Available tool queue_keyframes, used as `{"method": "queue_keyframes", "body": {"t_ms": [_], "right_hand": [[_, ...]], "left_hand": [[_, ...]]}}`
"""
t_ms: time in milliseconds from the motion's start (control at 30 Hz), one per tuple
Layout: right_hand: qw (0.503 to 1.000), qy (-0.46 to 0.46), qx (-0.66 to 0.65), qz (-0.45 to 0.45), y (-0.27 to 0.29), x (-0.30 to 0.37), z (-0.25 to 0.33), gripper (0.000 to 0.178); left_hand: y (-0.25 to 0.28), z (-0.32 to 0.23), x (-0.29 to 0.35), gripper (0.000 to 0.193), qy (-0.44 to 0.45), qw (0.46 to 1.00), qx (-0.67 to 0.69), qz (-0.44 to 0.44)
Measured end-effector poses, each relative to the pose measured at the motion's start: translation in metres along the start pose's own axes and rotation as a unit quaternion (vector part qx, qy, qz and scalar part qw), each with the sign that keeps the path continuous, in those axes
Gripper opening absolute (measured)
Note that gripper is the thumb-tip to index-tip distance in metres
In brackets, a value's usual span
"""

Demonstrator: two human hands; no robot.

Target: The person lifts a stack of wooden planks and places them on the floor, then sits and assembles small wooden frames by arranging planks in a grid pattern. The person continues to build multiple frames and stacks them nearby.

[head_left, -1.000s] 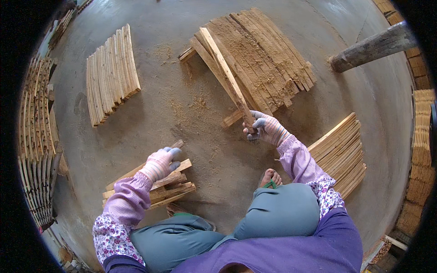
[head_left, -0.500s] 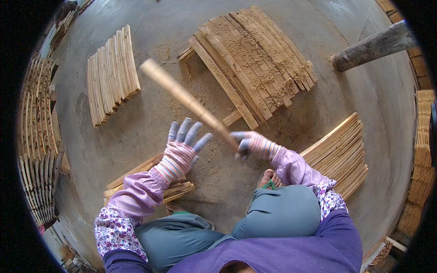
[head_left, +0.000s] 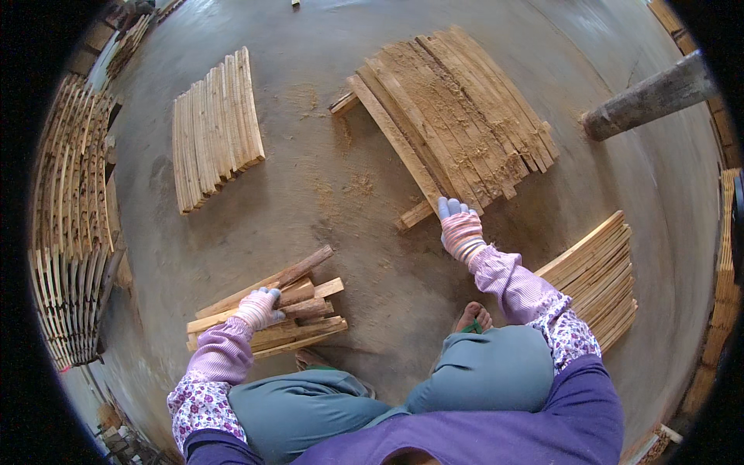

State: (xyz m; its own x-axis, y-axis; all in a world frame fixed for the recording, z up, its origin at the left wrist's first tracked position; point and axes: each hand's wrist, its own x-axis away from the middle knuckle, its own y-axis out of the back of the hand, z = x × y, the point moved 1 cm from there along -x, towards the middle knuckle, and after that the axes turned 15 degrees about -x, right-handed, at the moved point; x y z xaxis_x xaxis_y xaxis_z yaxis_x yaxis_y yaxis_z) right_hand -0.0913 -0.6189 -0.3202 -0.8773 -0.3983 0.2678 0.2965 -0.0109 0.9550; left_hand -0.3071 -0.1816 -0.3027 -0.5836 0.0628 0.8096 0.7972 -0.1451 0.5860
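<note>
Two gloved hands work well apart over a concrete floor (head_left: 325, 194). The left hand (head_left: 258, 308) rests on a small pile of wood strips (head_left: 267, 314) just in front of the person's left knee, its fingers curled over the top strip, a rougher, darker stick that runs up and to the right from the hand. Whether the fingers actually grip it or only press on it cannot be told. The right hand (head_left: 459, 229) reaches forward, fingers spread and flat, touching the near edge of a large stack of wood strips (head_left: 457, 128) where one long strip juts out toward the person; it closes on nothing that can be seen.

The small pile holds short, pale strips laid roughly side by side, with a few brown, bark-edged pieces on top. The large stack is wider, its strips lying slantwise and dusted with sawdust.

Sawdust also lies scattered on the grey floor between the piles. A third bundle of pale strips (head_left: 213, 128) lies farther off to the left, and a neat stack of slats (head_left: 601, 279) sits beside the right arm. Rows of slats (head_left: 70, 225) line the left edge, and a dark round post (head_left: 647, 97) crosses the upper right. A bare foot (head_left: 473, 316) shows by the right knee.
</note>
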Motion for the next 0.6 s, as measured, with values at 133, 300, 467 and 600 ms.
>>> {"method": "queue_keyframes", "body": {"t_ms": [133, 300, 467, 600], "right_hand": [[0.955, -0.102, -0.269, 0.067, 0.010, 0.002, 0.011, 0.068], [0.679, -0.139, -0.694, 0.197, -0.020, 0.004, -0.028, 0.066], [0.618, -0.102, -0.748, 0.219, -0.022, 0.003, -0.030, 0.068], [0.946, 0.012, -0.294, 0.135, -0.001, 0.002, 0.009, 0.059]], "left_hand": [[-0.013, 0.002, 0.011, 0.070, 0.004, 0.998, 0.032, 0.054], [0.037, -0.009, -0.012, 0.072, -0.046, 0.997, 0.023, 0.062], [0.046, 0.002, -0.043, 0.067, 0.061, 0.991, 0.044, -0.111], [0.002, 0.019, -0.044, 0.074, 0.101, 0.993, 0.040, 0.050]]}}
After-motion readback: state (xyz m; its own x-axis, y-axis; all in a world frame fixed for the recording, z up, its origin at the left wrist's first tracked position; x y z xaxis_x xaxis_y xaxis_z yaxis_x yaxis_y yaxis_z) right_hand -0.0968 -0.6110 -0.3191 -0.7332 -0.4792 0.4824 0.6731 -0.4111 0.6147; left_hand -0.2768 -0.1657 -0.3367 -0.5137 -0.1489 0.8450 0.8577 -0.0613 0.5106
